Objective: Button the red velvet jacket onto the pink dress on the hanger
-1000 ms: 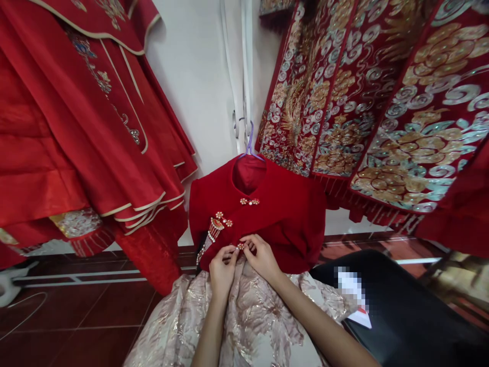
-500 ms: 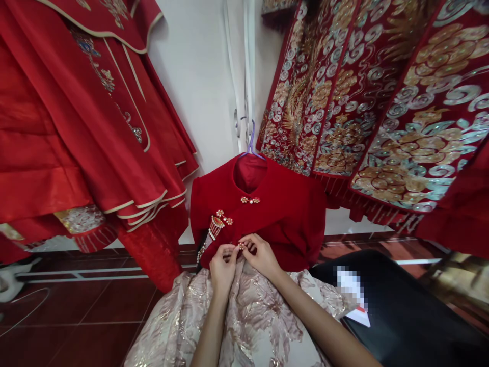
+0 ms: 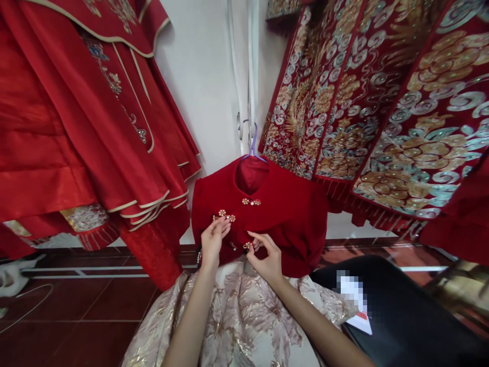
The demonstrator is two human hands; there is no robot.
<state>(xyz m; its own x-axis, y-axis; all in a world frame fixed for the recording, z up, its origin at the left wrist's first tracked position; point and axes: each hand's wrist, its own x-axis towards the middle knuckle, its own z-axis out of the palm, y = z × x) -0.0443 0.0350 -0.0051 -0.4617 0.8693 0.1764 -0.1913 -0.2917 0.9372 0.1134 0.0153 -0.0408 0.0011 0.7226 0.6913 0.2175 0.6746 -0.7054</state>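
On my feed: two bare hands at a red top [image 3: 286,204]. It hangs straight ahead of the fingers, neck opening above them.

Right hand [image 3: 269,259]: thumb and a bent finger nearly together at the lower flower clasp [image 3: 248,245], looks like a light pinch; index sticks out just above the clasp, off it. Left hand [image 3: 212,242]: thumb and fingertips bunched, only a narrow gap, over the side ornament [image 3: 230,217]. Can't tell if they grip it or just touch; some of the ornament is hidden behind them. A small clasp piece [image 3: 233,246] is on the cloth between the two sets of fingers, apart from both.

Collar clasp [image 3: 251,202] above the right fingers, at the neckline. Purple hanger [image 3: 253,148] further up. Below the fingers, pale patterned fabric [image 3: 267,311] spreads under both forearms. Well right of the right fingers: black seat [image 3: 405,300], with a white card [image 3: 361,323] on it, partly pixelated. Up and left of the left fingers, a red garment with pale piping [image 3: 126,153]; up and right of the right fingers, an embroidered garment [image 3: 367,117].
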